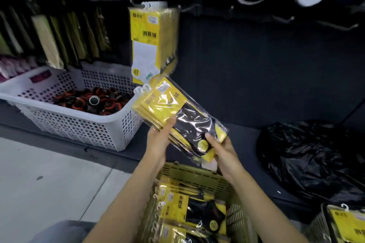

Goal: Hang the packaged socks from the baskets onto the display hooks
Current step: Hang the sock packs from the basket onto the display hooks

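above the slatted basket [197,175], both hands [158,142] [223,152] pinch a crinkly, glossy sock-pack stack [177,116].

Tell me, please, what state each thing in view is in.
stack of black sock packs, held tilted in both hands.
left hand, grips the stack's upper part.
right hand, grips the stack's lower end.
white sock packs, hanging up.
olive basket, holding more sock packs.
white basket, holding black-and-orange rolls.

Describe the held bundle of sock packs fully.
The bundle of sock packs is several flat, clear, glossy bags with yellow printed cards and black socks inside, with white hook hangers at the upper-left end. It tilts diagonally above the olive basket. The left hand grips one side, the right hand its bottom end.
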A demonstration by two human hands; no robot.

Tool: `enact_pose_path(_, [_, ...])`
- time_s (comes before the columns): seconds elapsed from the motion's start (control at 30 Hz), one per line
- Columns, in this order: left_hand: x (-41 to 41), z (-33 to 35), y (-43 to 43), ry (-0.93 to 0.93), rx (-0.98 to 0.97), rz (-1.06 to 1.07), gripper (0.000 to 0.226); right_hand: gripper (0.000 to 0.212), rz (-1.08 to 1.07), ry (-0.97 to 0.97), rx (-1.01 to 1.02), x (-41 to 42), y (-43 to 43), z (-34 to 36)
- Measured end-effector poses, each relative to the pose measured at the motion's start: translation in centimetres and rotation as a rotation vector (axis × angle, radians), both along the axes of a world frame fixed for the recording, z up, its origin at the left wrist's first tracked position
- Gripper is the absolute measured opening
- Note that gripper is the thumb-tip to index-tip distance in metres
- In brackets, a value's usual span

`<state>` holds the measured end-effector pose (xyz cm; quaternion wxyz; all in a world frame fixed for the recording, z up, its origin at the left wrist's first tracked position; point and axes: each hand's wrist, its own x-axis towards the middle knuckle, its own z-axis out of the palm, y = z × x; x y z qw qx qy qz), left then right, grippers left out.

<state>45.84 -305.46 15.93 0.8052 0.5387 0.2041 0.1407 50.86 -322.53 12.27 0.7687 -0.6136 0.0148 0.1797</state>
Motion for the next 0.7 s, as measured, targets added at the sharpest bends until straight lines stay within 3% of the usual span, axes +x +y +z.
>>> enact_pose_path(0.1, [0.6, 3.2, 2.6, -0.057, 0.297, 0.066, 0.017, 0.067, -0.109, -0.249, -0.041, 2.3, 1.4, 4.4])
enact_pose_path(0.27, [1.0, 6.4, 5.1, -0.119, 0.522, 0.044, 0.034, 0.030, 0.043, -0.543, -0.058, 3.5, 5.9, 11.4])
enact_pose_path(0.4, [1.4, 7.7, 6.5, -0.200, 0.475, 0.063, 0.046, 0.014, 0.062, -0.557, 0.007, 4.1, 8.9, 13.8])
enact_pose_path(0.5, [1.9, 8.6, 8.3, -0.212, 0.472, 0.137, 0.031, 0.016, 0.108, -0.539, 0.038, 4.9, 10.2, 14.9])
enact_pose_path(0.7, [2.3, 9.9, 13.3, -0.167, 0.564, 0.369, 0.053, 0.013, 0.079, -0.494, 0.077, 6.8, 13.4, 15.6])
